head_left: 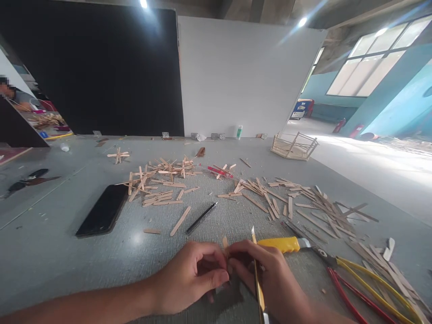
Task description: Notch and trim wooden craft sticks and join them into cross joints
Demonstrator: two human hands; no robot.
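A grey table (50,243) in a bare hall with a white partition and a black panel behind it carries the whole scene. Nearest the camera, the left hand (189,276) is curled shut, its fingertips pinched on a small wooden stick piece (225,243) that is pressed to the table between the two hands. The right hand (270,279) is closed around a thin knife (255,265), whose blade tip is seen poking up just above the knuckles, right beside the stick piece. How much of the piece is covered by the fingers cannot be told.

The main risk is judged to lie in this closeness: the left fingertips are set touching the piece being worked, so a slip of the blade off the hard wood could carry it into them. A small offcut could also be flicked away and lost among the litter.

Just behind the right hand a yellow-handled cutter (281,244) is laid, with red and yellow plier handles (364,288) to the right. A black pen (201,218) and a loose stick (180,221) lie further out, a phone (103,210) to the left. Beyond them, heaps of craft sticks (162,180) are scattered, and a stick-built frame (294,146) is set at the far edge.
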